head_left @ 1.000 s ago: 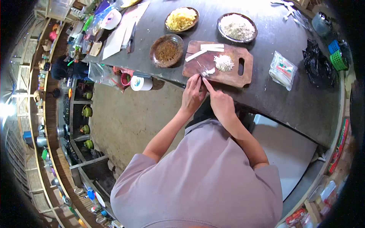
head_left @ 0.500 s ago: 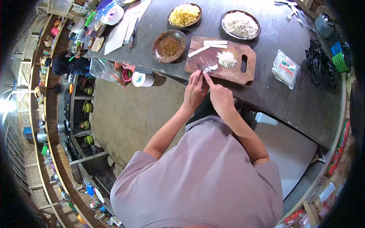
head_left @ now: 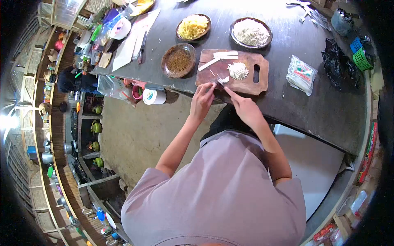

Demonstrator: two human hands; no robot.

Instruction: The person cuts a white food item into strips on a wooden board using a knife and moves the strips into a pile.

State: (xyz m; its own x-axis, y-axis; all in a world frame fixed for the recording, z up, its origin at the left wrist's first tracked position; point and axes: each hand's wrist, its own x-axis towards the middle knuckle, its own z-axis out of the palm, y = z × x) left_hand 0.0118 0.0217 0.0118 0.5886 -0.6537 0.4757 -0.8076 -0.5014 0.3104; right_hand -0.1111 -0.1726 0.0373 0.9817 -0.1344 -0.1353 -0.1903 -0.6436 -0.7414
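Observation:
A wooden cutting board (head_left: 250,86) lies at the table's near edge. Pale strips (head_left: 209,64) rest on its left part, and a mound of fine white shreds (head_left: 238,71) sits near its middle. My left hand (head_left: 202,99) is closed at the board's lower left edge, its fingertips by a small heap of white bits (head_left: 224,80); what it pinches is too small to tell. Just right of it, my right hand (head_left: 245,108) is wrapped round a knife, whose dark blade (head_left: 220,85) shows between the hands, with the index finger stretched along it.
Bowls of yellow pieces (head_left: 193,27), pale shreds (head_left: 251,32) and brown crumbs (head_left: 179,60) stand beyond the board. To the right lie a white packet (head_left: 301,76) and a black plastic bag (head_left: 338,63). Another person (head_left: 67,80) is at the far left.
The view has shifted, so the board and bowls appear lower and slightly left. My right hand has drawn a little away from my left, and the dark blade now shows between them.

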